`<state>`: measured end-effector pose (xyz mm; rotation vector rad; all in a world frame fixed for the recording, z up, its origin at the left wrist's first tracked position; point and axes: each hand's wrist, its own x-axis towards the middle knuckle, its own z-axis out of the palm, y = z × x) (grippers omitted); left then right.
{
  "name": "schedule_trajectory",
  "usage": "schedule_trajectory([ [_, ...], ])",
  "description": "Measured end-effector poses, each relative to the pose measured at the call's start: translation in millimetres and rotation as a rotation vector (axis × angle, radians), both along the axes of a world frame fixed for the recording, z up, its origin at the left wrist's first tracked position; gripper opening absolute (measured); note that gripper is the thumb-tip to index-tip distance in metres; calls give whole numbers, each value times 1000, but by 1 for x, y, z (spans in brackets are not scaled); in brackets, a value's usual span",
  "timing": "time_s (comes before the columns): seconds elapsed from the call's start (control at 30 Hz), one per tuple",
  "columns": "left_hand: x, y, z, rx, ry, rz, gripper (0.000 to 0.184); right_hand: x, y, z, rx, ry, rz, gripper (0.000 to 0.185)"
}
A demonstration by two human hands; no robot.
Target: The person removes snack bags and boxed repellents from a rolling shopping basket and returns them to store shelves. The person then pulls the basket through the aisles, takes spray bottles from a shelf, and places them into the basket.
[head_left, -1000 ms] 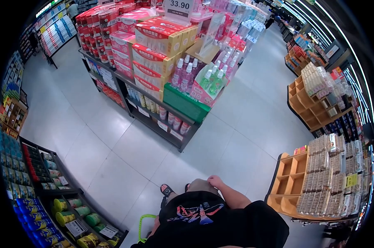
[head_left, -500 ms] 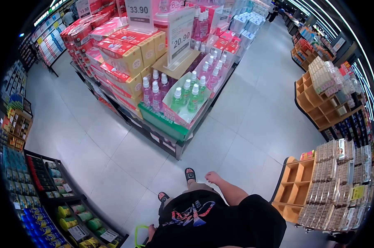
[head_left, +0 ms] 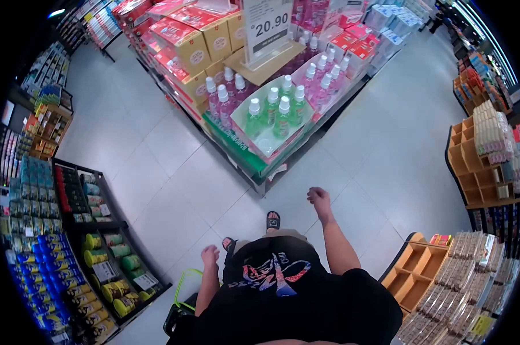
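Over the floor in front of the body, my right hand (head_left: 317, 198) is raised, its fingers loosely bent and apart, holding nothing. It is nearest to the corner of a display stand with a green box edge (head_left: 232, 150). On that corner, green spray bottles (head_left: 283, 118) stand in a tray beside pink spray bottles (head_left: 224, 98). My left hand (head_left: 210, 253) is at the left of the black shirt (head_left: 271, 287), fingers slightly bent and apart, with nothing visible in it. A bright green handle (head_left: 182, 282) is beside the left forearm, above a partly hidden black basket (head_left: 179, 316).
At the lower left is a dark shelf (head_left: 122, 227) with cans and packs. A wooden shelf (head_left: 412, 259) with packaged goods stands at the lower right, another wooden shelf (head_left: 470, 149) beyond it. A price sign (head_left: 267, 29) stands on the display.
The view has turned and moved toward the display corner. My right hand has gone from the lap up and forward. My left hand has come up into fuller view, with more of the green handle showing.
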<state>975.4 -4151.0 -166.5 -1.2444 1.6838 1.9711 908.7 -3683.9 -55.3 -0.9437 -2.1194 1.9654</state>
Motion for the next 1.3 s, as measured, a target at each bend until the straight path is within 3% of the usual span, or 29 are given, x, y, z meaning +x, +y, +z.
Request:
schedule_trajectory([
  [0.1,-95,46,69,-269,461,-253,19,-35,-4,82,172,308,-26,19],
  [0.2,-170,108,218,-495,904,-282,16,-72,-20,170,369,555,-62,18],
  [0.27,-205,135,272,-596,1197,-298,22,-90,-33,218,482,629,43,22],
  [0.33,-227,162,324,-687,1359,-357,29,-112,-49,240,496,666,110,26],
  [0.4,-236,186,356,-590,1312,-421,37,-125,-66,250,511,702,168,31],
  [0.53,-255,209,370,-717,1197,-580,42,-144,-81,255,638,527,192,45],
  [0.63,-267,219,364,-1038,1212,-649,48,-152,-81,247,746,448,238,48],
  [0.83,-269,225,377,-1098,1003,-763,48,-163,-75,241,809,400,251,43],
  [1.3,-272,218,363,-1023,1142,-653,45,-162,-69,229,546,500,241,38],
])
